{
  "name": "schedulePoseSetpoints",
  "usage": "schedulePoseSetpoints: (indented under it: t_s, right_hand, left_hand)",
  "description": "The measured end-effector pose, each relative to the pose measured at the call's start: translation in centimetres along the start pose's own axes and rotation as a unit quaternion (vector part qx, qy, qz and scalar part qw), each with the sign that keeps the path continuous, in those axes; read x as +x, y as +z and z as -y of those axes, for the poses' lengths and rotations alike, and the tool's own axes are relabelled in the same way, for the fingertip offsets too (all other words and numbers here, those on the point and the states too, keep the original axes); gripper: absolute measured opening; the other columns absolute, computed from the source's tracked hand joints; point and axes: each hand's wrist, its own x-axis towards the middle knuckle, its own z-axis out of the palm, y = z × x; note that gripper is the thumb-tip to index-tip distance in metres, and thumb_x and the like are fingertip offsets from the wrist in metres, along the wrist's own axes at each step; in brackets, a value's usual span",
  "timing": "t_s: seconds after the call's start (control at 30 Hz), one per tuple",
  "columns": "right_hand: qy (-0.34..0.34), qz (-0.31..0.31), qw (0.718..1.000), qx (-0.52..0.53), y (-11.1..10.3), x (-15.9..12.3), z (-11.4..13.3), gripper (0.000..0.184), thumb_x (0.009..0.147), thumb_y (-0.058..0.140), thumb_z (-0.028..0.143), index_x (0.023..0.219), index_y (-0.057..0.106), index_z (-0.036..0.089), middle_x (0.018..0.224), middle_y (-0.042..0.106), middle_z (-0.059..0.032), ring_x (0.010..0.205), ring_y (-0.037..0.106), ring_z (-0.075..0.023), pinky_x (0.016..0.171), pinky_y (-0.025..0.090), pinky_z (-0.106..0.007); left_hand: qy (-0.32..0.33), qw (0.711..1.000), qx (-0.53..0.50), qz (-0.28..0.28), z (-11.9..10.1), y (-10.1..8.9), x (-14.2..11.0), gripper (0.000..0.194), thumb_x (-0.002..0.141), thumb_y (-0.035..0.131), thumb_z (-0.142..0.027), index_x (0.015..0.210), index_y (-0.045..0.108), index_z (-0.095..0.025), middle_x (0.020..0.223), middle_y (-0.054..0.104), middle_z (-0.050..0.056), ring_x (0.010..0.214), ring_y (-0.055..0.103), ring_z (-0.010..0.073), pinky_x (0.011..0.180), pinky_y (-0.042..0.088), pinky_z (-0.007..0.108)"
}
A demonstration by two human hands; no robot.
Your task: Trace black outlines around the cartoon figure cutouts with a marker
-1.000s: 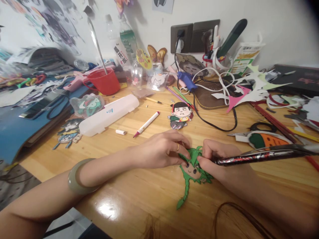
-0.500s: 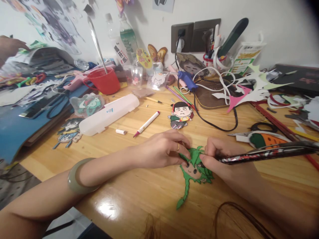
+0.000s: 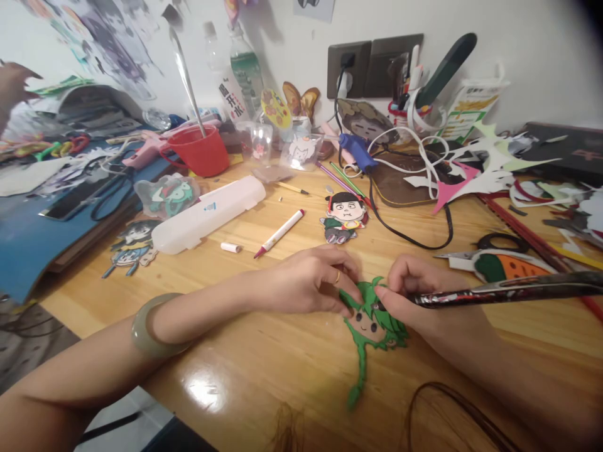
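A flat figure with green hair, a small smiling face and a long green braid [image 3: 364, 326] lies on the wooden table. My left hand [image 3: 320, 282], wearing a ring and a pale green bangle, presses thumb and fingers onto its upper left side. In my right hand [image 3: 414, 289] is a long dark pen-like tool with red and white marks [image 3: 499, 292]. Its tip meets or hovers just over the green hair; which, I cannot tell. Beyond my hands are a black-haired figure cutout [image 3: 343, 216] and an uncapped red marker [image 3: 280, 233], its cap [image 3: 230, 247] beside it.
A white pen case [image 3: 210, 213] and red mug [image 3: 202, 154] stand behind, left. At right are scissors [image 3: 502, 242], a carrot-shaped piece [image 3: 513, 267], cables, a blue glue gun [image 3: 355, 152] and paper scraps [image 3: 494, 166]. Another person's hand [image 3: 16, 88] shows at far left.
The green figure has turned slightly, its braid end shifting right and down. More of its face shows. My right hand and the tool have moved slightly; the other person's hand has moved left.
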Motion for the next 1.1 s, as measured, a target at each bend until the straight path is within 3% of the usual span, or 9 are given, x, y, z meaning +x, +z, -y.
schedulePoseSetpoints:
  t_s: [0.27,1.1]
  right_hand:
    - [-0.032,0.016,0.998,-0.054,-0.06,-0.01,0.19,0.026,0.068,0.052,0.010,0.051,0.035,0.020,0.047,0.036,0.0071,0.044,0.031,-0.0077,0.041,0.023,-0.021]
    - [-0.036,0.055,0.995,-0.075,-0.24,0.02,0.10,0.026,0.069,0.050,0.011,0.051,0.035,0.020,0.046,0.037,0.0073,0.043,0.033,-0.0070,0.040,0.024,-0.020]
  left_hand:
    - [-0.009,0.998,0.017,-0.053,-0.10,0.98,-0.34,0.019,0.070,0.072,-0.021,0.086,0.066,-0.012,0.091,0.055,0.007,0.087,0.052,0.0154,0.079,0.043,0.026]
    - [-0.002,0.998,0.027,-0.052,0.03,1.01,-0.35,0.019,0.070,0.072,-0.022,0.085,0.066,-0.013,0.091,0.055,0.007,0.086,0.052,0.0154,0.079,0.042,0.026]
